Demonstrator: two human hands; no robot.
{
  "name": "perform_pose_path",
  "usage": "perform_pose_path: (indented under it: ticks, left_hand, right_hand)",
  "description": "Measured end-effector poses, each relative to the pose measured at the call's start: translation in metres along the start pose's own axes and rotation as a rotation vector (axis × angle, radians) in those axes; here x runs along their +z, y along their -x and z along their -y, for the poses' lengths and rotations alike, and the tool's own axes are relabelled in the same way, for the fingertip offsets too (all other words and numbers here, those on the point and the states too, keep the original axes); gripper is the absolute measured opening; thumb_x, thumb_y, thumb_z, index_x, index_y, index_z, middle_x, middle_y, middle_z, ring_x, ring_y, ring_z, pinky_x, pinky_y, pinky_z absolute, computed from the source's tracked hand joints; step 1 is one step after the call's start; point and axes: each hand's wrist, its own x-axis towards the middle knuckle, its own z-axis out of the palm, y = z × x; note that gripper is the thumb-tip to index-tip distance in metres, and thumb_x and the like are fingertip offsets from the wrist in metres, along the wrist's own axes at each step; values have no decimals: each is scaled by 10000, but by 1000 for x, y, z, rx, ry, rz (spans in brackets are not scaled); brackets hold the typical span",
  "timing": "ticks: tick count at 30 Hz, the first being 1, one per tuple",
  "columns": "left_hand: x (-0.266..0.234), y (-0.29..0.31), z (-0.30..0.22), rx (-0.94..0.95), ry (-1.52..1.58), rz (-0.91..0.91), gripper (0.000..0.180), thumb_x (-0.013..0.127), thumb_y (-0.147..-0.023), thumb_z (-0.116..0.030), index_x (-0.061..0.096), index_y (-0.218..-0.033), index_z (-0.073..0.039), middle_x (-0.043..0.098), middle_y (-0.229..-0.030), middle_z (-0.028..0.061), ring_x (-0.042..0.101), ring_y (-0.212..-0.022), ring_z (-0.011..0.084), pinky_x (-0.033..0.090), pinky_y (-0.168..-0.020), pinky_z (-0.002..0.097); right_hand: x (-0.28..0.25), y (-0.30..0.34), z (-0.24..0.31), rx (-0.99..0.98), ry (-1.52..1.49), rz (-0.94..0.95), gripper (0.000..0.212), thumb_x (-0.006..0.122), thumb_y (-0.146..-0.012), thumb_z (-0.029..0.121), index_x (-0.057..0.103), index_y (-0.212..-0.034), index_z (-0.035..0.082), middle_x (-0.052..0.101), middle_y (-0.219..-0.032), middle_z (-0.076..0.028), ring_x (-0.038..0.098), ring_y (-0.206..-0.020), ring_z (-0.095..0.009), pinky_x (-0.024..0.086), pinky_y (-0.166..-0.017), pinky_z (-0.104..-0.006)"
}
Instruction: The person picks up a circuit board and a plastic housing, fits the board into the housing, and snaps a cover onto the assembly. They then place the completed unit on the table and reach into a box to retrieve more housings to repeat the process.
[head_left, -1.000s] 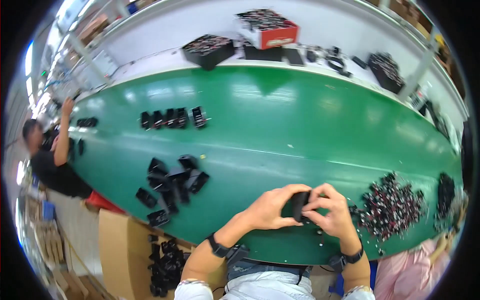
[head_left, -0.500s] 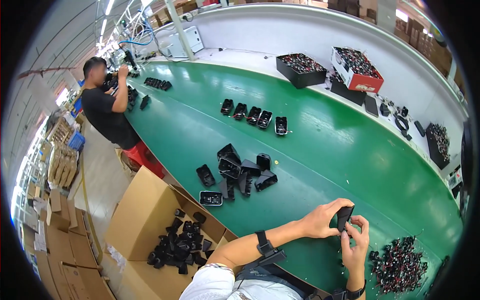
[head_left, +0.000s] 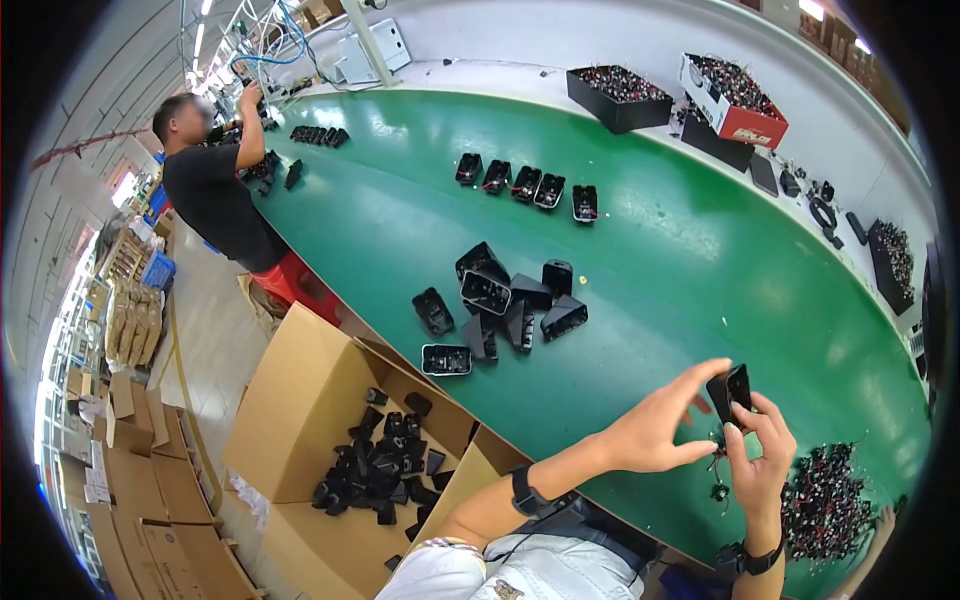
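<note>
I hold a small black plastic housing (head_left: pixel 729 390) above the green table's (head_left: pixel 380 230) near edge. My right hand (head_left: pixel 760 455) grips it from below, with thin wires dangling under the fingers. My left hand (head_left: pixel 655 425) reaches in from the left, its fingertips at the housing's top and its thumb stretched toward my right hand. A heap of small red-and-black wired parts (head_left: pixel 825 500) lies just right of my hands. A cluster of empty black housings (head_left: pixel 505 300) sits on the table to the upper left.
An open cardboard box (head_left: pixel 300 400) with several black housings stands left of me by the table. A row of housings (head_left: pixel 525 185) lies farther back. Bins of parts (head_left: pixel 620 95) and a red-and-white box (head_left: pixel 735 100) line the far edge. Another person (head_left: pixel 210 185) works at the table's left end.
My view has swung left, bringing the cardboard box and the other person into sight. My hands have shifted to the lower right of the picture, still on the housing.
</note>
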Motion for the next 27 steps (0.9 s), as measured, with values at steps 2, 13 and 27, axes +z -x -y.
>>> perform_pose_path:
  ticks: [2, 13, 27]
  left_hand:
    - [1, 20, 3, -397, 1007, -50, 732, 626, -978, -198, 225, -1577, -73, 405, -1513, 176, 605, -1184, 278, 529, -935, 383]
    - [22, 60, 3, -459, 1005, -173, 492, 444, -1091, -335, 380, -1489, -55, 549, -1248, 70, 566, -1115, 132, 507, -934, 303]
    - [5, 66, 7, -285, 902, -184, 735, 477, -1022, -566, 423, -1431, 42, 535, -1354, 140, 559, -1196, 190, 459, -1012, 327]
  right_hand:
    - [10, 4, 11, -121, 226, -30, 322, 772, -766, 28, 714, -1080, -3, 661, -1132, -225, 693, -882, -283, 555, -744, -345]
    - [30, 26, 44, -247, 356, 180, 397, 796, -727, 160, 725, -1105, 62, 495, -1396, -215, 499, -1238, -438, 422, -1035, -524]
    - [22, 4, 47, -256, 54, 212, 472, 834, -673, 129, 704, -1126, 105, 546, -1373, -158, 579, -1180, -339, 525, -852, -426]
